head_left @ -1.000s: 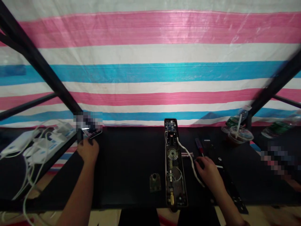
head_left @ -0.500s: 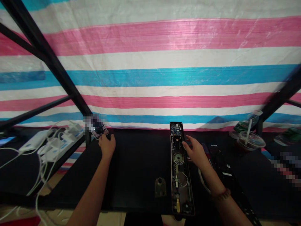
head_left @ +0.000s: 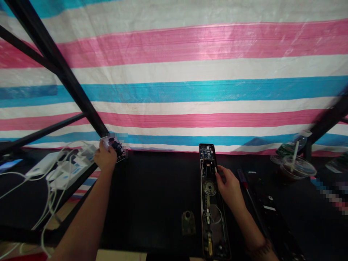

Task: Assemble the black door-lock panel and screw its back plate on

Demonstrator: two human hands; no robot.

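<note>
Landmark: one long black opened lock body (head_left: 212, 203), lying lengthwise on the black tabletop (head_left: 152, 195), its inner side up. Inside it show one small blue circuit board at the far end, one round metal disc near the middle, one brass cylinder at the near end, and thin white wires.

Right hand (head_left: 230, 188): rests against the lock body's right edge, just past the round disc. Thumb and forefinger pinch one small white connector (head_left: 216, 169) at the edge of the lock body; grip closed on it.

Left hand (head_left: 105, 157): well to the left of the lock body, at the tabletop's far left corner. Fingers wrapped round one small dark handheld device (head_left: 115, 145), partly blurred; grip closed on it. What kind of device cannot be told.

Just left of the lock body's near half: one small square dull-metal plate (head_left: 188, 222) with a round hole, flat on the tabletop.

Right of the lock body: one red-handled screwdriver (head_left: 243, 178), then one long black cover plate (head_left: 268, 206) lying roughly parallel.

Far right of the lock body: one clear plastic cup with a lid and one straw (head_left: 297, 166).

Far left, beyond the left hand: white power strips with a tangle of white cables (head_left: 58, 168); count unclear.

Behind everything: one pink, white and blue striped tarp (head_left: 190, 79).
</note>
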